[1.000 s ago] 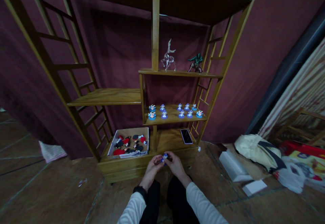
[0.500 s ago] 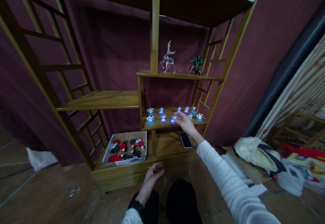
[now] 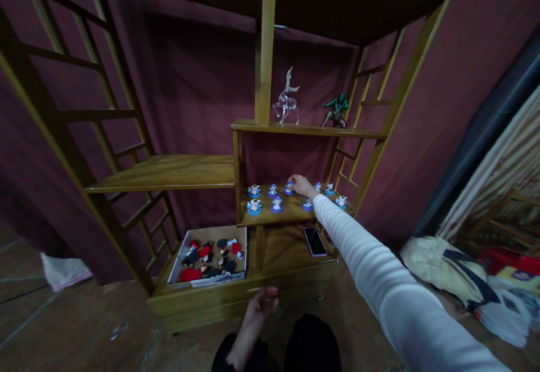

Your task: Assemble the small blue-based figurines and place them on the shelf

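My right hand [image 3: 301,184] reaches into the small shelf compartment and pinches a purple-based figurine [image 3: 289,188] in its back row. To the left stand a purple figurine [image 3: 273,191] and a blue-based figurine [image 3: 253,191]. In front are another purple figurine [image 3: 277,205] and another blue-based figurine [image 3: 253,207]. Several more figurines stand at the right, some partly behind my wrist and sleeve. My left hand [image 3: 262,303] hovers in front of the lower drawer, fingers loosely bent, with nothing in it.
An open box [image 3: 181,259] of red and black figurines sits on the lower left ledge. A phone [image 3: 315,241] lies under the figurine shelf. Above stand a clear deer figure [image 3: 287,102] and a green crouching figure [image 3: 336,110]. Bags [image 3: 439,268] rest on the floor at right.
My right hand has carried the purple figurine from the front row towards the back row. My left hand stays low, still holding nothing. The view has shifted slightly.
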Tool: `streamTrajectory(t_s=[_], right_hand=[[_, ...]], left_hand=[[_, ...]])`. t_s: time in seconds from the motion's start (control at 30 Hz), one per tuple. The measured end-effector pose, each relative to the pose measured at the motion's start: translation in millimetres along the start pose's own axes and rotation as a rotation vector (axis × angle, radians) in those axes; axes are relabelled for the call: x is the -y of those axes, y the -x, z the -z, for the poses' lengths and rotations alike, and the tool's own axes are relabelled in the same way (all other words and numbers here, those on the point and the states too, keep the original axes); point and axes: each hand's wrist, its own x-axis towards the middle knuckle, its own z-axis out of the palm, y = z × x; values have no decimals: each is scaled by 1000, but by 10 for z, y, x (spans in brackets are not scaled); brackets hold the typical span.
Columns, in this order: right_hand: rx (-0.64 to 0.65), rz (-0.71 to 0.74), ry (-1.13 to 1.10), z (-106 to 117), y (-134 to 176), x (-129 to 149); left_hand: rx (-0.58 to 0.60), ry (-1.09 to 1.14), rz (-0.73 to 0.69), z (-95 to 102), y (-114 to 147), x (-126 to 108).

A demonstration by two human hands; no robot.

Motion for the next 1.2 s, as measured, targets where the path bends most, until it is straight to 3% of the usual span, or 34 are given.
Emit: streamTrajectory(t_s=[0.2, 0.53, 0.63, 0.83, 1.0, 1.2], right_hand=[[65, -64, 115, -137, -93, 27], [138, -75, 141, -101, -131, 18], [164, -36, 52, -31, -121, 1], [342, -32, -216, 131, 160, 25], [386, 48, -53, 177, 411, 60], [368, 96, 75, 194, 449, 22]], left_hand=[[11, -45, -12, 20, -38, 74], [47, -140, -21, 8, -37, 29], [40, -98, -13, 10, -16, 6], [28, -5, 24, -23, 14, -63], [61, -22, 24, -37, 10, -34], [47, -87, -20, 5, -10, 86]])
